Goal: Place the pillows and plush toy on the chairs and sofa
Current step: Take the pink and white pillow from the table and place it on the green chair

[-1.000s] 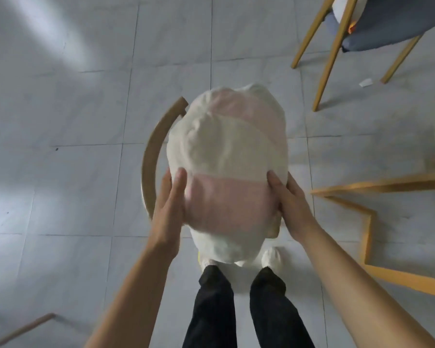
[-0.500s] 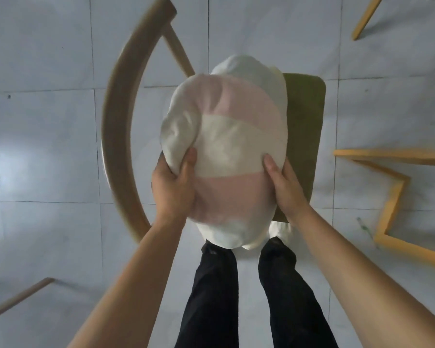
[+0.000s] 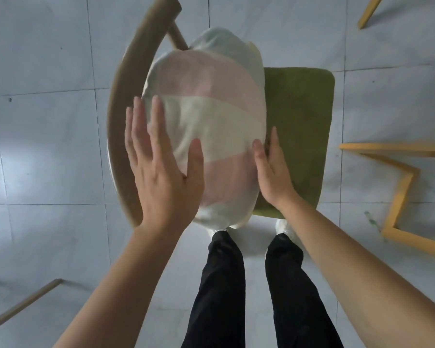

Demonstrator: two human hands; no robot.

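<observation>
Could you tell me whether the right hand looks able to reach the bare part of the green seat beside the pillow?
Probably yes: the right hand already lies at the pillow edge over the green seat, and nothing covers that side.

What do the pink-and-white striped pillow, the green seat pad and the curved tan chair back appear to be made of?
Pink-and-white striped pillow: soft woven fabric over stuffing, matte, creased and bulging.
Green seat pad: seemingly napped textile like velvet or felt, with a dull, mottled surface.
Curved tan chair back: probably wood, smooth, satin finish; no grain is visible.
</observation>
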